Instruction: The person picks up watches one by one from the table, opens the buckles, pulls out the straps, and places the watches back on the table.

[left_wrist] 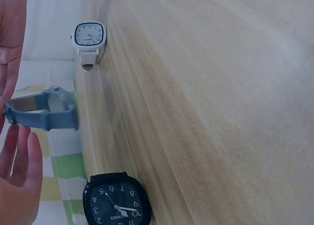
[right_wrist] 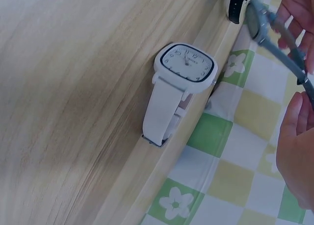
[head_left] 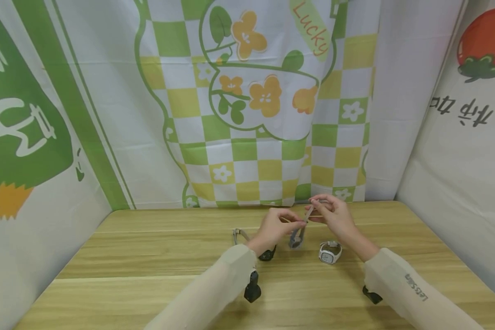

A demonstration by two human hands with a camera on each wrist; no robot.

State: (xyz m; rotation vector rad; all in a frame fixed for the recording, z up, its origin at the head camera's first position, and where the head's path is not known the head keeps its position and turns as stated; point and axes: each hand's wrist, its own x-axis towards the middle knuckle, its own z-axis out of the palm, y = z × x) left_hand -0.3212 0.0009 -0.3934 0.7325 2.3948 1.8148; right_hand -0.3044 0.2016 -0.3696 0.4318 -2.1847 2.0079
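Note:
A grey-blue wristwatch hangs above the table between both hands, its case lowest and its strap reaching upward. My left hand pinches the strap near the buckle with thumb and fingers. Higher up, the free end of the strap is pinched by my right hand. In the left wrist view the blue-grey watch forms a loop, case to the right. The right wrist view has the same watch at the upper right, with the strap end running down to the right hand.
A white watch stands on the wooden table below the right hand. Beneath the left wrist lies a black watch. A light grey strap shows beside it, partly hidden by the arm. A patterned cloth hangs behind the table.

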